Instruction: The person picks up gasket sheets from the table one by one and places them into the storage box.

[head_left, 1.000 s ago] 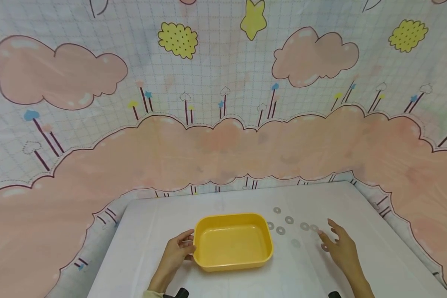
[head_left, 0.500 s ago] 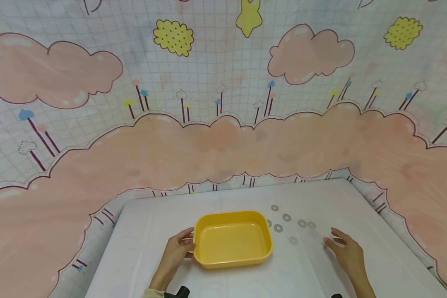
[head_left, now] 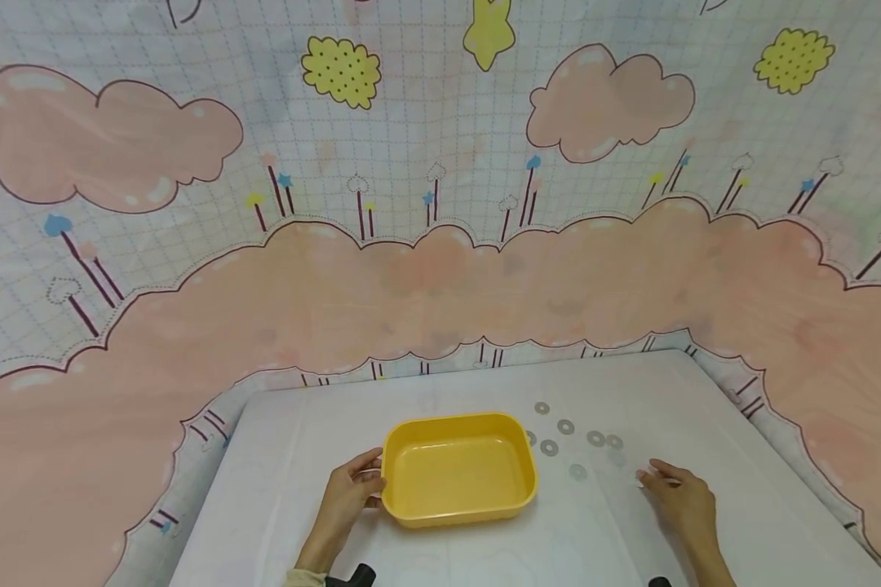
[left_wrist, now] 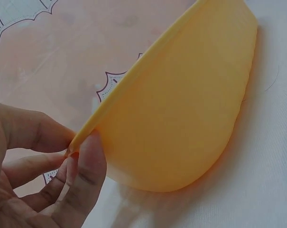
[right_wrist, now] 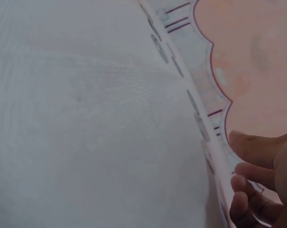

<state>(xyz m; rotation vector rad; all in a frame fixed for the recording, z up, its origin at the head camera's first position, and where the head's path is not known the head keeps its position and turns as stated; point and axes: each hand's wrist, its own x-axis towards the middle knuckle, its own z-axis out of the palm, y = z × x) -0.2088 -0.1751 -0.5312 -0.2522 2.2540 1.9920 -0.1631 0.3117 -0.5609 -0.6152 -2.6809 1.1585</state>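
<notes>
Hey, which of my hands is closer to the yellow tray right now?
Left. Your left hand grips the rim at the left end of the yellow tray; your right hand is apart from it, off to its right.

Head cam's pretty evenly lit, kinda soft and flat, with small glints on the shiny yellow rectangular plastic tray (head_left: 477, 515) and faint shadows on the white tabletop (head_left: 323, 424). Both wrist cams look dimmer; the right one's greyish and hazy, its thin grey ring-shaped discs (right_wrist: 158, 48) blurry.
</notes>
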